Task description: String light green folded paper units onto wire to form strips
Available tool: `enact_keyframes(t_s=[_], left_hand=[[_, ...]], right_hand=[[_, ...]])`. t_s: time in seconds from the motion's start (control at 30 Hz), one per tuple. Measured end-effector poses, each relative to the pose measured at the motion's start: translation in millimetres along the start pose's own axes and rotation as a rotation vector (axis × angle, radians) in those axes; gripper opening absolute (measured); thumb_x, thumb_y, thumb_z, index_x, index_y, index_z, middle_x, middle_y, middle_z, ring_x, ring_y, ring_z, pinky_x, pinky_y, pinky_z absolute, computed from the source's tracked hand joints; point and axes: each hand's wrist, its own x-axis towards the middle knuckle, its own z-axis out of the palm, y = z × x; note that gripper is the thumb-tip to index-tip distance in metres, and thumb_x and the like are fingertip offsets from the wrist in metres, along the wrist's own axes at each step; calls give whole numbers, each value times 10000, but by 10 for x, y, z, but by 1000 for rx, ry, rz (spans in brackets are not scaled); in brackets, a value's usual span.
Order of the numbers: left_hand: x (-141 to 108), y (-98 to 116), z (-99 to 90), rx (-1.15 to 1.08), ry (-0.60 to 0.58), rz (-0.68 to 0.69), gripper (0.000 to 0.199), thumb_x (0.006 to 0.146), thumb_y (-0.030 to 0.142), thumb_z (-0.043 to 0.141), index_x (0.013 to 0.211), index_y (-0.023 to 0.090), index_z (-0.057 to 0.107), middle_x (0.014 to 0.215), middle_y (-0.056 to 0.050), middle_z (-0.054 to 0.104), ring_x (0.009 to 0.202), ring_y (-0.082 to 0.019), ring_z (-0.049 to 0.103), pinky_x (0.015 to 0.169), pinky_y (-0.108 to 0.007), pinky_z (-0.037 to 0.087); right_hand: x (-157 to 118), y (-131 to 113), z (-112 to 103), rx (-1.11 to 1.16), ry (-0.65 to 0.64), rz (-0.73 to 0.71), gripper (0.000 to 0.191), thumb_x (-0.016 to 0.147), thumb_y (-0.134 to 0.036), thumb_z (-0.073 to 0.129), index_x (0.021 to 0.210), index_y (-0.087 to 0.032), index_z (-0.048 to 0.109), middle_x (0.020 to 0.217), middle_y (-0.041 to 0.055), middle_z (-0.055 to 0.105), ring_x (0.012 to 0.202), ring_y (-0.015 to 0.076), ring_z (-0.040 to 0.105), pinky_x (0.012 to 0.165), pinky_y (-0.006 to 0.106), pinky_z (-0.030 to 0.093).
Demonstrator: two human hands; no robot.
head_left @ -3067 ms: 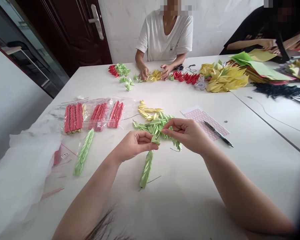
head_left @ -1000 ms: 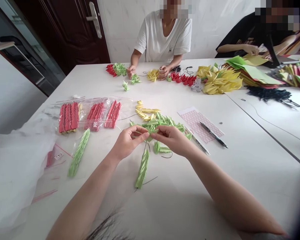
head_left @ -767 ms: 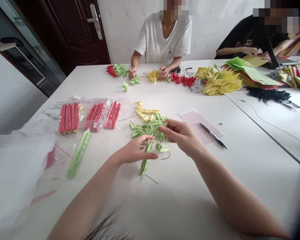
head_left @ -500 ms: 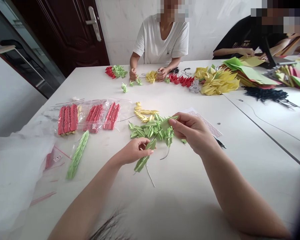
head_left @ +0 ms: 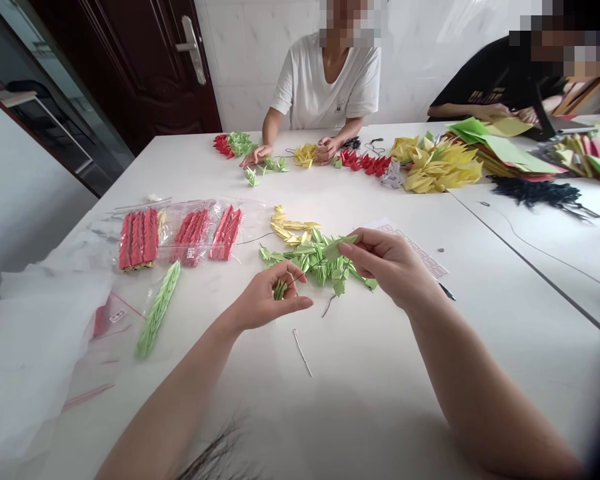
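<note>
Moved since the last frame: left hand [head_left: 267, 300] rolled palm-up, green folded-paper strip [head_left: 280, 290] now tucked into it with only a small end showing; thin silver wire [head_left: 300, 352] lying loose on the surface [head_left: 380, 400], apart from the hand.
Head view, left arm: reaching in from the lower left, wrist low, forearm angled toward the middle of the surface.
Left fingers [head_left: 293, 270]: curled loosely around the strip, not tightly closed.
Head view, right arm: reaching in from the lower right, wrist raised, hand held above the work.
Right fingers [head_left: 353, 247]: closed in a pinch on a green paper unit [head_left: 337, 248], thumb and fingertips pressing it from both sides.
Green paper assembly [head_left: 310, 260]: on the surface between the hands, just beneath the pinched unit, touching the yellow folded units [head_left: 293, 227] at its far edge.
Black wire [head_left: 329, 305]: curving out from under the assembly.
Left of the hands: zip bags of red folded units [head_left: 140, 240], green folded column [head_left: 157, 310], white plastic sheet [head_left: 40, 340].
Right of the hands: pink printed sheet [head_left: 420, 250], partly under the right hand; pen tip [head_left: 447, 291].
Far side: person in a white T-shirt [head_left: 325, 87], hands among small paper units; person in black [head_left: 495, 87]; stacked coloured paper [head_left: 500, 150].
</note>
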Motion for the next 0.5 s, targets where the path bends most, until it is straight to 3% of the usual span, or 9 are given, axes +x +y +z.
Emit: enact_keyframes(t_s=[0.2,0.33,0.5], left_hand=[[-36,81,36,-170,7,-61,444,879,574,602,1073,175,580,692,24,627,469,-109,615,522,-248,428],[-29,102,99,-201,81,-89,391,855,524,659,1007,173,580,663,27,632,449,-116,621,471,-228,447],[-3,107,41,-273,108,-75,293,872,447,651,853,167,568,662,28,627,444,-83,589,467,-205,459]], right_hand=[[3,67,134,-118,-109,65,434,844,-600,648,752,-176,649,527,-70,265,476,78,216,432,254,146],[-9,82,220,-130,-170,61,433,834,-587,665,706,-174,655,543,-65,244,500,86,196,445,262,128],[-38,41,134,-174,-249,46,296,881,-482,642,908,-190,678,556,-73,272,498,90,247,447,245,198]])
